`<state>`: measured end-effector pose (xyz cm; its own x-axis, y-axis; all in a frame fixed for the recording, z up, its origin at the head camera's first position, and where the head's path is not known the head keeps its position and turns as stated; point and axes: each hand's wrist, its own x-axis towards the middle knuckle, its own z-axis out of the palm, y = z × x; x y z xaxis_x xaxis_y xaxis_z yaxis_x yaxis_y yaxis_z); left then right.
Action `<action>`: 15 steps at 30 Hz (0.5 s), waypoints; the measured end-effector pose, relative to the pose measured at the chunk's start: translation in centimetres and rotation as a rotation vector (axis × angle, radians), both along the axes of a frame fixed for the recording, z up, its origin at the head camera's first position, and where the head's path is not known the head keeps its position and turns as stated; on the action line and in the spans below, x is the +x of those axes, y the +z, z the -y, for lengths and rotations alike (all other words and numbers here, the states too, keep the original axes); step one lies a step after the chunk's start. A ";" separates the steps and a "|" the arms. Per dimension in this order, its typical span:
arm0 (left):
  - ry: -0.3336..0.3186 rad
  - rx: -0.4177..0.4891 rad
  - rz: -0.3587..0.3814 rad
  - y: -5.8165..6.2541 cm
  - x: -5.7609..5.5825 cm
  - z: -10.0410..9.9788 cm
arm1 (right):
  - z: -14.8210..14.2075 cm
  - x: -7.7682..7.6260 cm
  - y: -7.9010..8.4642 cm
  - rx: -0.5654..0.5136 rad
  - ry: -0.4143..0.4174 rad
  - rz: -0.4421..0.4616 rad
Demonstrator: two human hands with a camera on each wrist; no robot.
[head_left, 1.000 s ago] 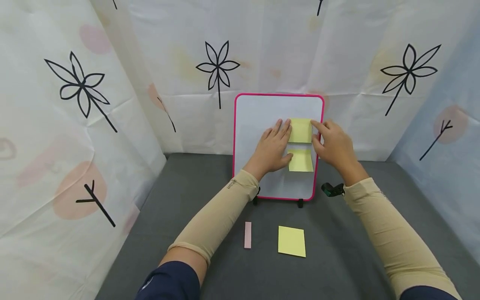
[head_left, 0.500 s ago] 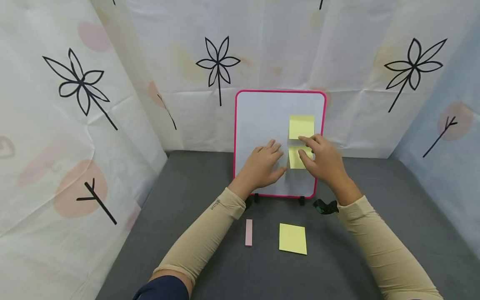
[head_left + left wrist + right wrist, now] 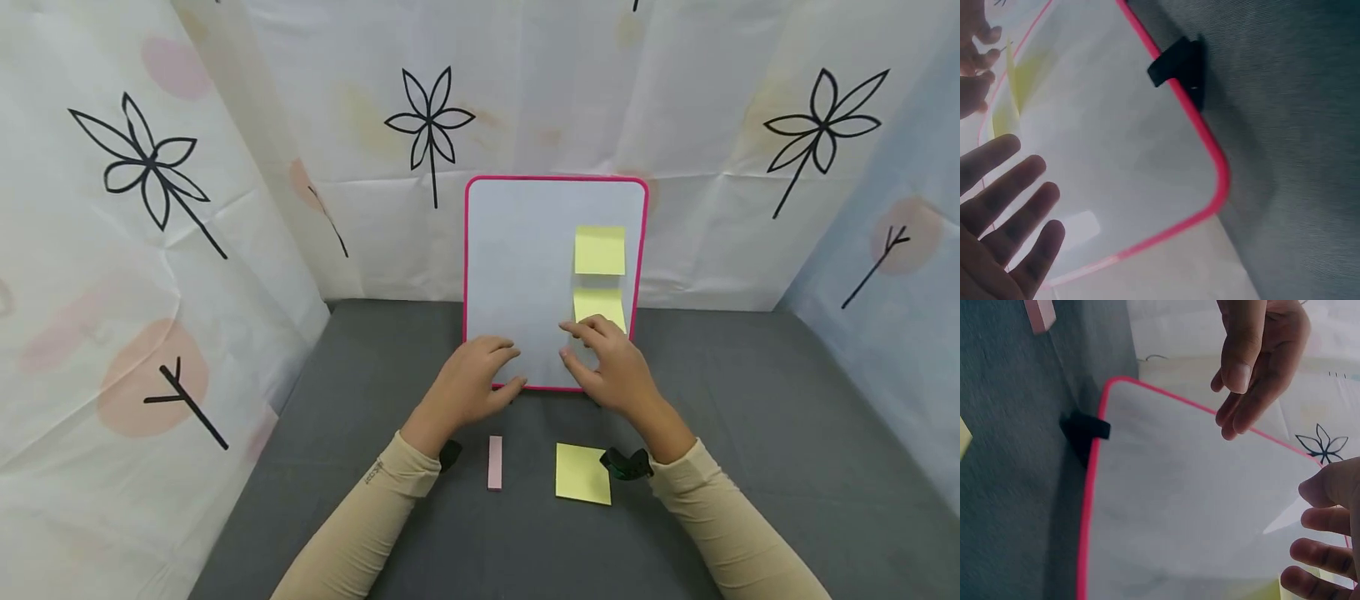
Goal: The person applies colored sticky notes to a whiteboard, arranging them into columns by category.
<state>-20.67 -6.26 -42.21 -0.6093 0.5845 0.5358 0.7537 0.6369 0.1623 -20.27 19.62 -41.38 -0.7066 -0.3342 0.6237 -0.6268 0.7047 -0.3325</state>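
Gap between left hand (image 3: pixel 472 379) and right hand (image 3: pixel 611 367) gives a path to the whiteboard (image 3: pixel 525 258). Whiteboard bars the way to rear cloth (image 3: pixel 555 100); 1 dark foot (image 3: pixel 1177 62) juts at its lower edge. Right hand obstructs lower yellow note (image 3: pixel 596 304). Pink strip (image 3: pixel 495 462) and yellow pad (image 3: pixel 579 477) flank a lane on grey table (image 3: pixel 750 400).

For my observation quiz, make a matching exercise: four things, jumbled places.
Things
1. Slim pink rectangular block
2. Square yellow paper pad
3. White rectangular pink-framed board
4. Bare right hand

Places
A. Standing on the gray table
B. Overlapping the lower square yellow paper note in head view
C. Lying nearer the right hand
D. Lying nearer the bare left hand

Pairs: 1D; 2C; 3A; 4B
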 end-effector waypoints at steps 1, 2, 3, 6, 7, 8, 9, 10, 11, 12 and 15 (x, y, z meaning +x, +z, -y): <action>0.007 0.000 0.001 -0.3 0.2 0.3 | 0.2 0.2 -0.2 -0.002 0.006 0.005; 0.014 -0.002 0.005 -0.6 0.5 0.7 | 0.4 0.5 -0.4 -0.002 0.012 0.010; 0.019 -0.002 0.016 -0.8 0.7 1.0 | 0.6 0.7 -0.6 0.001 0.018 0.018; 0.017 -0.001 0.047 -1.5 1.2 1.8 | 1.0 1.3 -1.3 0.006 0.039 0.031; 0.014 0.004 0.057 -1.7 1.3 2.1 | 1.1 1.5 -1.6 0.008 0.047 0.030; 0.011 0.009 0.071 -2.0 1.4 2.3 | 1.3 1.6 -1.8 0.009 0.056 0.032; 0.012 0.011 0.082 -2.2 1.5 2.6 | 1.4 1.8 -2.0 0.011 0.067 0.033; 0.010 0.015 0.088 -2.4 1.6 2.8 | 1.6 1.9 -2.2 0.013 0.079 0.035; 0.009 0.020 0.096 -2.7 1.6 3.1 | 1.8 2.0 -2.4 0.019 0.087 0.039; 0.012 0.021 0.103 -3.0 1.7 3.3 | 1.9 2.1 -2.6 0.024 0.096 0.040; 0.026 0.009 0.131 -3.8 2.1 3.9 | 2.2 2.5 -3.1 0.039 0.108 0.061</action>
